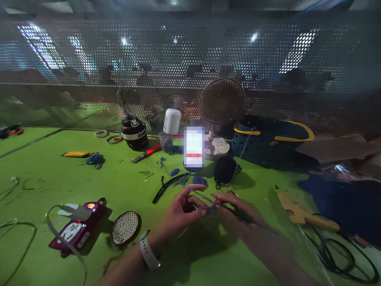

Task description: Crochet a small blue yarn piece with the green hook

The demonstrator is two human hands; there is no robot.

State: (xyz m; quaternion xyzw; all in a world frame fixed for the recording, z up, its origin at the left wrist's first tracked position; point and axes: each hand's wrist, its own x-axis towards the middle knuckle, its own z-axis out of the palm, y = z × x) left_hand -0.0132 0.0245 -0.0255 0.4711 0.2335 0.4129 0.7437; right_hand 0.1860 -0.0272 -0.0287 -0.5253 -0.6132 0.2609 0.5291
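The left hand [186, 206] pinches a small yarn piece [209, 206], and its forefinger holds up a stretched strand [200, 194]; the right hand [238, 211] is closed on a thin tool [241, 215], probably a hook; both meet between the middle and the near edge of the bench [119, 186]; a dark yarn ball [225, 171] lies toward the far edge; for good work, the strand should be only lightly tight, and the pinch close to the tip, which I cannot see clearly.
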